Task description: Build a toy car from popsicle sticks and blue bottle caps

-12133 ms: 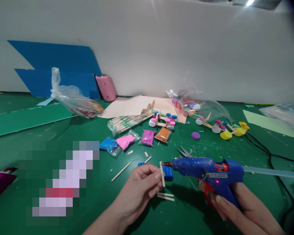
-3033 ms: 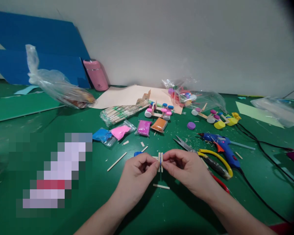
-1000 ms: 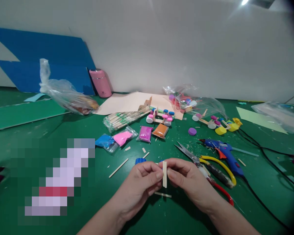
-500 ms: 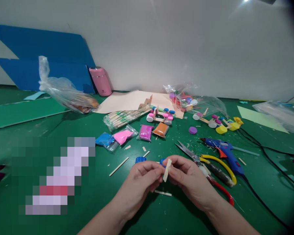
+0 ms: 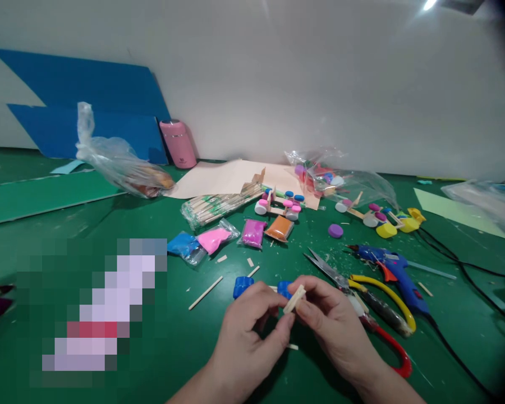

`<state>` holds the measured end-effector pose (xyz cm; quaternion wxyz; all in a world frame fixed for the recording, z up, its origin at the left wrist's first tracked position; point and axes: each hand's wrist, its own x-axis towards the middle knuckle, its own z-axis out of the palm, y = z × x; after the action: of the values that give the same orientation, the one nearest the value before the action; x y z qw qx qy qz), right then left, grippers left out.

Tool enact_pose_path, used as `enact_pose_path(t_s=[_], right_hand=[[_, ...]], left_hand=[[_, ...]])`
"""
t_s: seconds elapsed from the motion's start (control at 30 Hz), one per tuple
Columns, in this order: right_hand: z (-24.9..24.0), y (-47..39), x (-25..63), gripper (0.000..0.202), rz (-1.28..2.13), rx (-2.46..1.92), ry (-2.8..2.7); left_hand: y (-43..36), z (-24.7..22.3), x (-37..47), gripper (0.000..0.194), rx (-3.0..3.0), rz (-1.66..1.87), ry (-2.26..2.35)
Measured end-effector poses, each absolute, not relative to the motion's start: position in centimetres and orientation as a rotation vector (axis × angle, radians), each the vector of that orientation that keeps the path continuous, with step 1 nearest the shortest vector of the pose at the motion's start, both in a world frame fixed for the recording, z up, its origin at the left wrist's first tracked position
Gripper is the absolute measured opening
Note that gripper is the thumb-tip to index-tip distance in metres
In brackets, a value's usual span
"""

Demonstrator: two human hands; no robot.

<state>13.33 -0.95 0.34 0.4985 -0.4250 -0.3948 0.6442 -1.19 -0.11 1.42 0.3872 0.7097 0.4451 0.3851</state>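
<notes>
Short pale wooden stick pieces (image 5: 295, 299), seemingly laid together, are pinched between the thumb and fingers of my right hand (image 5: 334, 317). At their lower end, the thumb and index finger of my left hand (image 5: 250, 331) close on them. Just beyond my fingers sit a blue bottle cap (image 5: 243, 287) and a second blue cap (image 5: 284, 288), partly hidden by my hands, with a thin stick showing between them. A loose thin stick (image 5: 206, 293) lies to the left. Part of another short stick (image 5: 292, 347) shows below my hands.
Right of my hands lie scissors (image 5: 326, 269), yellow-handled pliers (image 5: 381, 300) and a blue glue gun (image 5: 398, 272) with its cord. Behind are clay packets (image 5: 252, 233), bagged sticks (image 5: 223, 206), small wheeled models (image 5: 278, 205) and a pink bottle (image 5: 179, 145).
The view has shifted slightly. The stick pieces have tilted further over, and my left hand has changed its grip with its thumb lower. More of both blue caps shows.
</notes>
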Motion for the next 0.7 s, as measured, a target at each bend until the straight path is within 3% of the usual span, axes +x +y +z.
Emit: enact_pose_path(t_s=[0.7], right_hand=[[0.42, -0.8, 13.82, 0.01, 1.351, -1.041, -1.206]], left_hand=[[0.0, 1.25, -1.01, 0.012, 1.912, 1.065, 1.138]])
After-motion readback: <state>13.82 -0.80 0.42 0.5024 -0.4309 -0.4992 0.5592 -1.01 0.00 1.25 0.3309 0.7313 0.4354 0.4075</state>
